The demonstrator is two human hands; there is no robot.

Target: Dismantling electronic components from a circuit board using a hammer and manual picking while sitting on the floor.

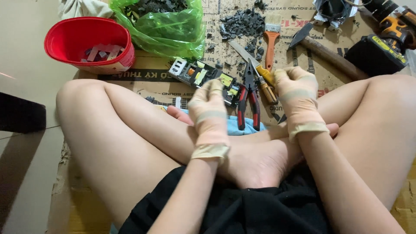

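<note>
Pliers [250, 97] with red and black handles lie on the cardboard [143, 82] between the two gloved hands, just beyond the crossed feet. At far left a red bucket [82, 41] holds small pale scraps, and next to it sits a green plastic bag [167, 28] of dark debris. A circuit board [201, 74] rests in front of the bag. The left hand [209, 108] hovers just left of the pliers, fingers loosely curled and holding nothing that can be seen. The right hand [298, 93] is half closed beside a yellow-handled screwdriver [265, 76]; whether it grips the tool cannot be told. An orange brush [271, 41] lies above, then a hammer [325, 50], and a cordless drill [388, 37] sits at far right.
</note>
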